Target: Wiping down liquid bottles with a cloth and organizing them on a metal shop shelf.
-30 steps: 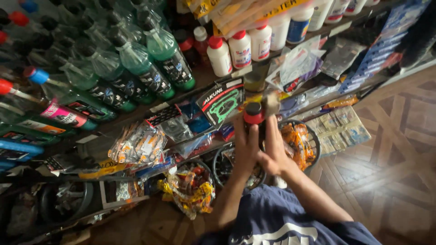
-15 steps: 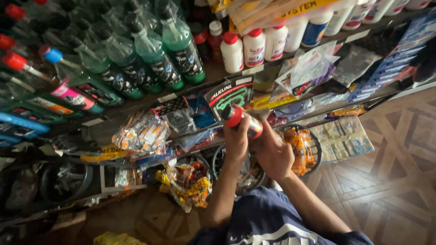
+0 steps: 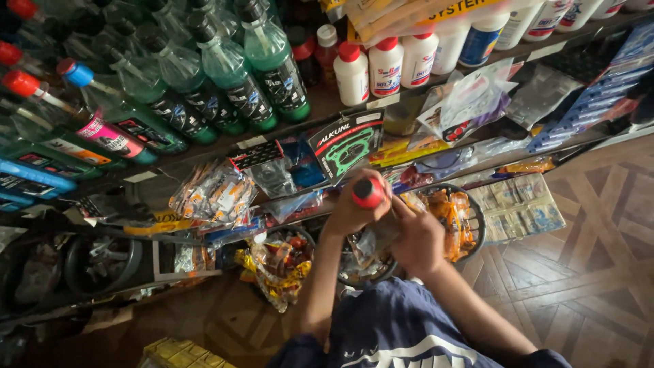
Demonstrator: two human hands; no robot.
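I hold a small bottle with a red cap (image 3: pixel 368 193) upright in front of my chest, its body mostly hidden by my fingers. My left hand (image 3: pixel 349 212) wraps around it just under the cap. My right hand (image 3: pixel 417 240) closes on its right side, fingertips reaching up to the neck. Both hands hover over round wire baskets (image 3: pixel 473 217) filled with orange snack-like packets, just in front of the lower shelf edge.
Green spray bottles (image 3: pixel 272 65) and white red-capped bottles (image 3: pixel 385 67) line the upper shelf. Hanging plastic packets (image 3: pixel 214 194) and a carded gasket pack (image 3: pixel 347 144) crowd the lower shelf front. Parquet floor (image 3: pixel 586 272) lies at the right, and yellow packets (image 3: pixel 180 353) lie near my feet.
The red-capped bottle has come down and left, away from the shelf and closer to my chest, with both hands still on it. The view has shifted slightly.
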